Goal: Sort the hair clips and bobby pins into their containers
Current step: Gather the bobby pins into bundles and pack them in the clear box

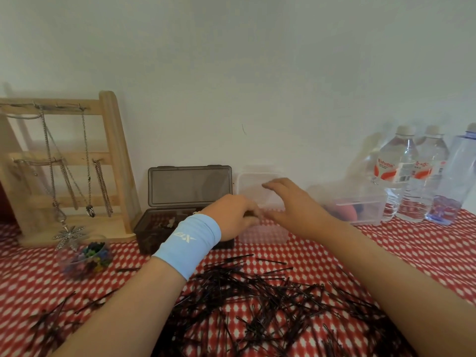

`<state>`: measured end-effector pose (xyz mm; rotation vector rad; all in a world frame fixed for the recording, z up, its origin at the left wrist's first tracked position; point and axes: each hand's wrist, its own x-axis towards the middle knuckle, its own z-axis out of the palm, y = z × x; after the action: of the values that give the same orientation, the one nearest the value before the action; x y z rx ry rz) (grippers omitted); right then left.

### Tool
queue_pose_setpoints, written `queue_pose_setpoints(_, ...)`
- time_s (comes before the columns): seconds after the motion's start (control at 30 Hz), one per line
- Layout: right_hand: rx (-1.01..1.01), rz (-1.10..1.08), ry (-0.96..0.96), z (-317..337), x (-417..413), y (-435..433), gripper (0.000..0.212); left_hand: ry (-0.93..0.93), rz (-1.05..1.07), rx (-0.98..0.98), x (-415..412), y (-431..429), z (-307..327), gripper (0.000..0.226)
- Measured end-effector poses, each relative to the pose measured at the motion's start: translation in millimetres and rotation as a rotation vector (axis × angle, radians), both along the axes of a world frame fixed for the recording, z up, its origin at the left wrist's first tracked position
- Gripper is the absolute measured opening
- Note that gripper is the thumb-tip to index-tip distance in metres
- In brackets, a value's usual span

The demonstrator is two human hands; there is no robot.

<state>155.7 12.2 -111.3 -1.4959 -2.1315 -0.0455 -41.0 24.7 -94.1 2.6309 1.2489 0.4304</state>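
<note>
At the counter (401, 251), mid-sort: both my hands met over the clear container (262, 235), which stood at the back by the wall, just right of the brown box (189, 186) w/ its lid up.

My left hand (231, 220), blue wristband (188, 243) on that wrist, had its fingers curled in at the container's near rim. A dark sliver showed at the fingertips, poss. a few pins, but the blur was too heavy to tell whether I held anything. My right hand (291, 204) hovered above the container, fingers spread and nearly straight, holding nothing.

The bobby pins (257, 292) lay heaped on the red-and-white cloth, on my side of both hands, between my forearms. Pins pointed every way, no shared long axis; some strays sat off to the left. So any next pick meant drawing a hand back toward me, away from the container. Both hands looked about equally near the heap; the right one, being free, seemed the likelier to go.

The coloured hair clips (88, 256) sat in a small round tub, well left, below the necklace stand (113, 163). Water bottles (399, 171) stood at far right.

Judging by the heap, most of the job remained.
</note>
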Motion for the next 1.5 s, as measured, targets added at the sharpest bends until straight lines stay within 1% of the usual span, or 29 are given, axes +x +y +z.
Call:
queue_pose_setpoints(0.03,-0.037,0.007,-0.004,-0.3,0.0,0.4,0.065,-0.010,0.004,0.036,0.4,1.3,-1.7,0.017)
queue_pose_setpoints(0.1,-0.127,0.027,0.019,-1.6,0.8,-1.1,0.063,0.038,0.021,0.144,1.5,1.6,-5.5,0.034)
queue_pose_setpoints(0.13,-0.159,0.037,0.041,-2.3,0.1,-2.4,0.062,0.061,0.028,0.166,0.9,1.6,-6.2,0.043)
queue_pose_setpoints(0.17,-0.158,0.038,0.065,-3.7,-0.5,-3.9,0.059,0.090,0.033,0.147,0.2,2.0,-6.4,0.050)
queue_pose_setpoints(0.2,-0.114,0.014,0.073,-5.0,-1.1,-5.0,0.058,0.122,0.035,0.106,-0.5,3.1,-7.4,0.055)
queue_pose_setpoints(0.27,0.010,-0.110,0.002,-5.7,-2.5,-7.8,0.062,0.205,0.047,0.014,-1.9,4.4,-10.5,0.055)
queue_pose_setpoints(0.3,0.024,-0.176,-0.028,-3.8,-2.5,-9.9,0.067,0.238,0.051,-0.017,-1.9,4.7,-10.5,0.053)
queue_pose_setpoints(0.33,-0.013,-0.212,-0.022,-2.3,-2.6,-11.7,0.071,0.261,0.052,-0.039,-2.0,4.0,-9.6,0.050)
queue_pose_setpoints(0.4,-0.134,-0.181,0.066,-1.7,-3.7,-13.9,0.069,0.287,0.057,-0.053,-2.2,1.9,-5.9,0.047)
queue_pose_setpoints(0.5,-0.190,-0.078,0.105,-4.4,-3.5,-13.4,0.060,0.241,0.091,-0.027,-4.8,-0.1,-1.2,0.053)
queue_pose_setpoints(0.57,-0.229,-0.047,0.072,-1.6,-2.3,-12.3,0.057,0.259,0.108,-0.012,-6.2,0.3,0.4,0.058)
queue_pose_setpoints(0.6,-0.244,-0.044,0.027,0.2,-1.5,-11.6,0.055,0.286,0.114,-0.014,-5.8,0.0,0.0,0.059)
queue_pose_setpoints(0.7,-0.230,-0.096,-0.187,4.4,-1.4,-12.8,0.050,0.335,0.122,-0.029,-3.4,-3.0,-1.0,0.057)
queue_pose_setpoints(0.77,-0.186,-0.124,-0.263,8.3,-2.3,-14.6,0.051,0.324,0.123,-0.017,-2.6,-5.4,2.6,0.057)
queue_pose_setpoints(0.83,-0.112,-0.119,-0.273,13.0,-2.2,-17.4,0.051,0.276,0.117,0.010,-3.1,-8.1,10.9,0.055)
queue_pose_setpoints(0.9,-0.025,-0.075,-0.198,20.9,-3.4,-21.2,0.044,0.180,0.104,0.038,-4.8,-11.6,21.8,0.050)
queue_pose_setpoints(0.97,0.000,0.013,-0.068,31.8,-7.5,-27.4,0.029,0.060,0.095,0.008,-7.6,-17.4,34.4,0.040)
queue_pose_setpoints(1.0,-0.034,0.057,-0.029,37.7,-11.3,-32.0,0.022,0.018,0.098,-0.018,-8.4,-21.0,40.7,0.035)
queue_pose_setpoints(1.07,-0.160,0.113,-0.071,48.2,-19.5,-42.3,0.020,0.016,0.118,-0.023,-8.0,-28.1,52.3,0.025)
queue_pose_setpoints(1.13,-0.332,0.133,-0.199,52.1,-26.5,-51.0,0.021,0.116,0.107,-0.011,-7.3,-34.3,60.6,0.020)
queue_pose_setpoints(1.2,-0.477,0.133,-0.319,49.9,-31.0,-55.8,0.027,0.216,0.072,-0.089,-8.7,-41.5,63.7,0.018)
queue_pose_setpoints(1.23,-0.523,0.129,-0.381,48.6,-33.1,-57.6,0.033,0.266,0.053,-0.138,-10.7,-46.2,62.2,0.019)
queue_pose_setpoints(1.3,-0.560,0.123,-0.475,46.6,-37.9,-59.7,0.049,0.395,0.004,-0.150,-19.3,-55.7,52.2,0.023)
queue_pose_setpoints(1.33,-0.563,0.124,-0.500,46.4,-40.3,-60.7,0.053,0.443,-0.014,-0.133,-24.9,-58.4,43.6,0.026)
queue_pose_setpoints(1.4,-0.582,0.159,-0.528,44.1,-47.7,-62.4,0.049,0.459,-0.030,-0.134,-37.8,-61.5,23.8,0.029)
queue_pose_setpoints(1.5,-0.627,0.237,-0.535,34.2,-61.3,-63.7,0.040,0.419,-0.052,-0.161,-48.6,-67.7,2.2,0.034)
